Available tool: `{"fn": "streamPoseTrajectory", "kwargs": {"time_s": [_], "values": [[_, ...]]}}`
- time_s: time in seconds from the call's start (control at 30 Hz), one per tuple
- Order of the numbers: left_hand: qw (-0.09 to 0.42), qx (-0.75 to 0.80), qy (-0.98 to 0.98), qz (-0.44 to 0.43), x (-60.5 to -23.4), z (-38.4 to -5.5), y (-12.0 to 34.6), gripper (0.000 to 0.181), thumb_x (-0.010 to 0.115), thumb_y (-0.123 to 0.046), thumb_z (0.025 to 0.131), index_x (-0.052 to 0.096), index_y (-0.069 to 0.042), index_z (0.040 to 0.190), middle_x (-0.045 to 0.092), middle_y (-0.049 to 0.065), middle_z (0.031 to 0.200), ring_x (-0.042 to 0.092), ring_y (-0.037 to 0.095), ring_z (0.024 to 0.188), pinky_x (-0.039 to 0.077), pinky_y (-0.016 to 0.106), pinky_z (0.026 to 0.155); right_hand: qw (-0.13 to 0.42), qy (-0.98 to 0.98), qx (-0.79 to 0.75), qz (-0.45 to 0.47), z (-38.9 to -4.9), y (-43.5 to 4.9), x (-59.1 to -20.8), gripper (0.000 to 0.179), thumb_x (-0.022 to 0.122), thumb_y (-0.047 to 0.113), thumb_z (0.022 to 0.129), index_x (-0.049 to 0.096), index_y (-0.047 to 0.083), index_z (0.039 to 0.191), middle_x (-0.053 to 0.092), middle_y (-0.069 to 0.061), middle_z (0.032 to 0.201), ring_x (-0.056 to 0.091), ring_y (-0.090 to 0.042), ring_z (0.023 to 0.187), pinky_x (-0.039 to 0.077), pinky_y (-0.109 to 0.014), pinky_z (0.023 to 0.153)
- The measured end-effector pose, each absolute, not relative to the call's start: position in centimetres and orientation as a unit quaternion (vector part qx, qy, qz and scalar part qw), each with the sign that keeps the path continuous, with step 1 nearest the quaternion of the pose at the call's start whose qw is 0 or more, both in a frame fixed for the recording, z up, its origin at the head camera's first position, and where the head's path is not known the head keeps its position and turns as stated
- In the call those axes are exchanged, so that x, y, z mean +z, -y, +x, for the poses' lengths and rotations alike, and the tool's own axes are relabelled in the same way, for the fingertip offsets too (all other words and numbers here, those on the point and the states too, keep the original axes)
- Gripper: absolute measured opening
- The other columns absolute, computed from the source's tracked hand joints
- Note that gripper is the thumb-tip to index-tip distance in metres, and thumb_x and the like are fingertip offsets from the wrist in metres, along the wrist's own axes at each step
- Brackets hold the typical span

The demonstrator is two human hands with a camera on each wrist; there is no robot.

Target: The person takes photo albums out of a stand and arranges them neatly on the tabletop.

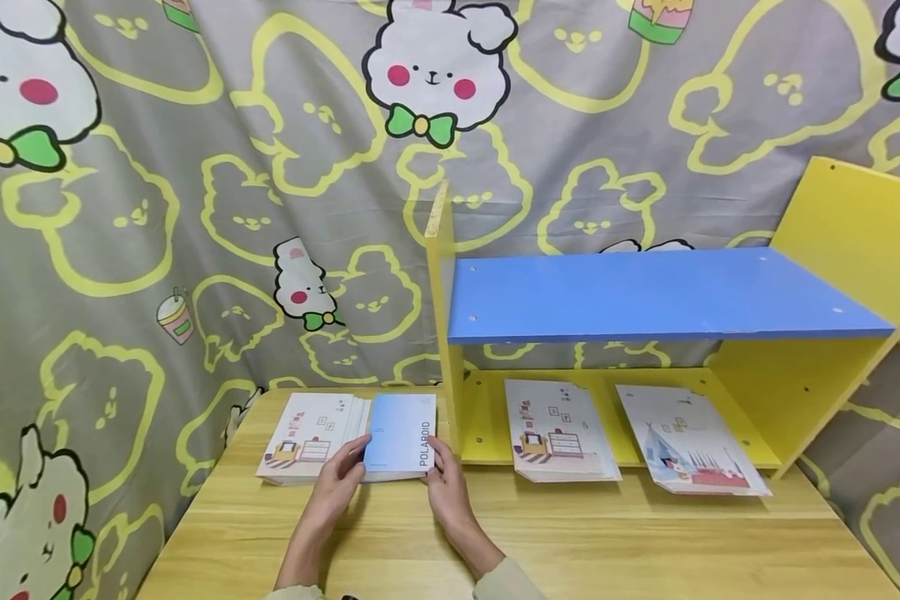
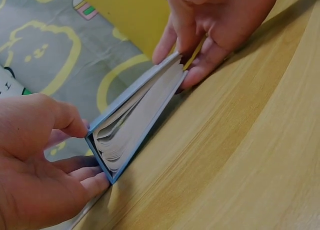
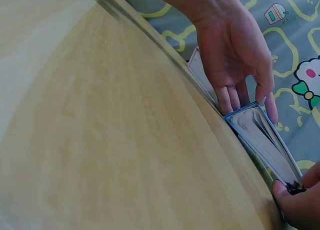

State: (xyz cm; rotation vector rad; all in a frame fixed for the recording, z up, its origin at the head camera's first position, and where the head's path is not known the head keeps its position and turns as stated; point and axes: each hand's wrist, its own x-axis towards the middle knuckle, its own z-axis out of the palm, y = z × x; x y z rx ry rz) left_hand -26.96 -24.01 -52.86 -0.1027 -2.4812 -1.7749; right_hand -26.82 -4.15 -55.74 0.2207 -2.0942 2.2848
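A blue-and-white hardcover book with POLAROID printed along its right side is held between both hands at the table's back left. My left hand grips its left side, thumb on the cover and fingers beneath, as the left wrist view confirms. On the opposite side, my right hand pinches the edge near the lower corner. Loose, wavy pages show between the covers in the left wrist view. Just left of it lies a white book with a drawn room on its cover, partly overlapped by my left fingers.
To the right stands a yellow shelf unit with a blue board. On its yellow bottom board lie two white illustrated books, one with an armchair and one with a tent, jutting over the front edge. Patterned curtain hangs behind.
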Motion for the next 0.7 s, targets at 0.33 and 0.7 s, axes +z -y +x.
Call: {"fn": "streamPoseTrajectory", "kwargs": {"time_s": [0.33,0.7], "values": [[0.039,-0.571,0.820,-0.017,-53.0,-26.7,24.3,0.046,0.048,0.004,0.103,0.051,-0.001,0.149,0.044,0.022,0.155,0.035,0.035,0.147,0.032,0.017,0.110,0.023,0.710,0.702,0.058,-26.9,4.7,-55.1,0.053,0.038,-0.013,0.097,0.044,-0.004,0.149,0.037,-0.026,0.158,0.039,-0.044,0.143,0.040,-0.053,0.114],[0.060,-0.569,0.819,-0.035,-53.1,-27.0,23.6,0.044,0.049,0.008,0.101,0.052,0.006,0.145,0.047,0.026,0.151,0.040,0.039,0.144,0.036,0.018,0.109,0.050,0.765,0.641,0.037,-26.8,4.4,-54.5,0.059,0.054,-0.009,0.089,0.049,-0.001,0.148,0.047,-0.025,0.152,0.062,-0.036,0.111,0.046,-0.054,0.108]]}}
